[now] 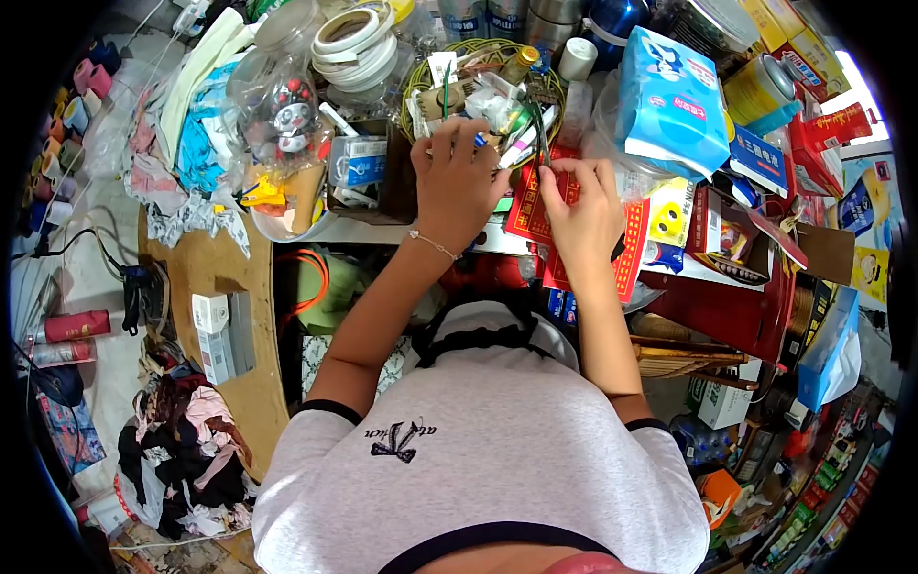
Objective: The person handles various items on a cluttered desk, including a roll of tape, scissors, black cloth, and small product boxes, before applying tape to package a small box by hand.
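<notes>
A round wire basket (409, 107) full of small odds and ends stands in front of me on the crowded tabletop. My left hand (454, 182) reaches over its near edge, fingers spread and bent among the contents, with nothing visibly held. Just right of it, my right hand (585, 206) pinches the lower end of a slim dark tool (542, 139), which points up along the basket's right side; its exact kind is unclear. Red printed sheets (529, 212) with yellow characters lie under and beside my right hand. In the basket are a small gold-capped jar (521, 63) and plastic-wrapped bits.
White tape rolls (354, 48) and a bagged panda figure (292, 117) stand left of the basket. On the right are a blue tissue pack (674, 100), a white-capped bottle (577, 59) and an open red box (732, 234). A clothes pile (191, 459) lies on the lower left.
</notes>
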Demonstrator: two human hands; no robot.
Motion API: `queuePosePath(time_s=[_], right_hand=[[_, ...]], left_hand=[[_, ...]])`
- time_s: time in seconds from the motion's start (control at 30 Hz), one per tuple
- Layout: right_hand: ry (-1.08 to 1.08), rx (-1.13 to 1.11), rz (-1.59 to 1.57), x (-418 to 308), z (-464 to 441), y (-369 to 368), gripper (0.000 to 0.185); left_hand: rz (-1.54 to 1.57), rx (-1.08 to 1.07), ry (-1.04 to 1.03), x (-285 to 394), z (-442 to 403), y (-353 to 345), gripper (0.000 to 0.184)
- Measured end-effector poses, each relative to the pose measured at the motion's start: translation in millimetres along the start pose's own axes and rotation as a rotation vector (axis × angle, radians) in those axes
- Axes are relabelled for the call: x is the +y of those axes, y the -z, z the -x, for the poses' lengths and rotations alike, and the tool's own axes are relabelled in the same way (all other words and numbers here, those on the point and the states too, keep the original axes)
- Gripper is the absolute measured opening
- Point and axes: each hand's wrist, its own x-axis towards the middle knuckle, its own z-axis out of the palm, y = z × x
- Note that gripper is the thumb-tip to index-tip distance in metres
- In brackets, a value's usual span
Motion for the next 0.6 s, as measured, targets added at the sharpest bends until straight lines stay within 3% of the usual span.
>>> queuePosePath(time_s=[0.27, 0.47, 0.6], right_hand=[[0.005, -0.051, -0.018, -2.6, 8.1, 2.7, 0.016], [-0.020, 0.007, -0.086, 4.1, 13.9, 10.8, 0.021], [0.105, 0.014, -0.230, 3.7, 24.4, 15.5, 0.022]], left_hand=[[0.005, 0.002, 0.011, -0.6, 8.5, 2.1, 0.030], [0.040, 0.098, 0.152, -7.2, 28.2, 30.8, 0.036], [0.085, 0.137, 0.233, -21.7, 61.4, 55.1, 0.032]])
